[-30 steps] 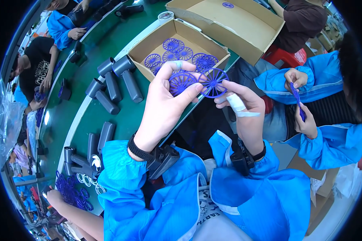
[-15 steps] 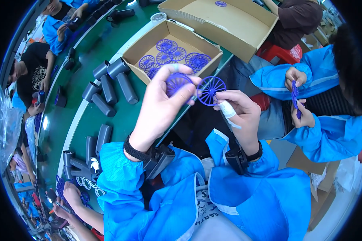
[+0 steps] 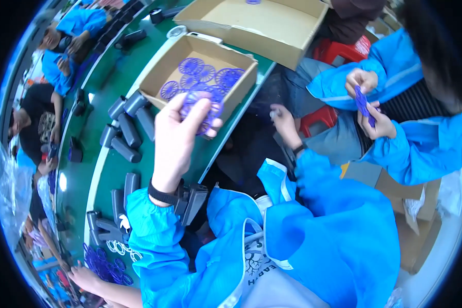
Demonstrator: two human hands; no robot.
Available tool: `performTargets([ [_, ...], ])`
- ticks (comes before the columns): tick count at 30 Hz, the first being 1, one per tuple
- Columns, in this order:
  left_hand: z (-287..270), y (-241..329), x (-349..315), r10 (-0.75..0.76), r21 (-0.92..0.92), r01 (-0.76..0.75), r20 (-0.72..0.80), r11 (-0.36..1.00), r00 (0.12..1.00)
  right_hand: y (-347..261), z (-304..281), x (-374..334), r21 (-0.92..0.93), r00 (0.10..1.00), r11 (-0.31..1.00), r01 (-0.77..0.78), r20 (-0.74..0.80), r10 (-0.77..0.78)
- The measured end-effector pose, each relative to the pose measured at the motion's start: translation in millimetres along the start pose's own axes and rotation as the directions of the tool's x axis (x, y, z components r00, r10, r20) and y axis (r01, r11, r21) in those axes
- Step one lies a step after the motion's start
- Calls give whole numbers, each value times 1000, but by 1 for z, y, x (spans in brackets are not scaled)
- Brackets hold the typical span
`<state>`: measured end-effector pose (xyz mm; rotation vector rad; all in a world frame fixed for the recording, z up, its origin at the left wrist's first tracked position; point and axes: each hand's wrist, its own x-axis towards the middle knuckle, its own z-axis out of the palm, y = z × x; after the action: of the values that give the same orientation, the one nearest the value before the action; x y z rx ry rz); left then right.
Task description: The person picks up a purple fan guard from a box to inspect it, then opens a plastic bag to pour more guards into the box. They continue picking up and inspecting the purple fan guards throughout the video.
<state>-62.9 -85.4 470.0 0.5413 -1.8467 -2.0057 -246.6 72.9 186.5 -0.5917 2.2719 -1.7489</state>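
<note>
- Head view: the left hand (image 3: pixel 175 134) pinched purple spoked discs (image 3: pixel 212 110), their number unclear, before the cardboard box's (image 3: pixel 241 90) near corner, hiding it, inside the green workbench's (image 3: pixel 145 173) right edge.
- Bare bench showed between grey pistol-shaped housings (image 3: pixel 129 131) and that edge.
- Beyond it hung the blurred right hand (image 3: pixel 285 126); whether it gripped anything, I could not tell.

The right grip (image 3: pixel 286 126) — formerly at the purple wheels (image 3: pixel 211 114) — now hangs well apart.

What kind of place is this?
Likely a factory assembly line: a long green table bearing grey L-shaped parts, a cardboard box of purple spoked discs, and several people in blue jackets.
</note>
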Motion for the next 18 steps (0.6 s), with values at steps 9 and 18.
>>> performTargets([
  [9,6,7,-8,-30,320,-48,234,946,972,-238,-27,-78,636,953,763,-115,288,-96],
  [18,11,7,-5,122,155,-126,31,980,992,-239,-32,-68,248,738,719,649,24,-675],
])
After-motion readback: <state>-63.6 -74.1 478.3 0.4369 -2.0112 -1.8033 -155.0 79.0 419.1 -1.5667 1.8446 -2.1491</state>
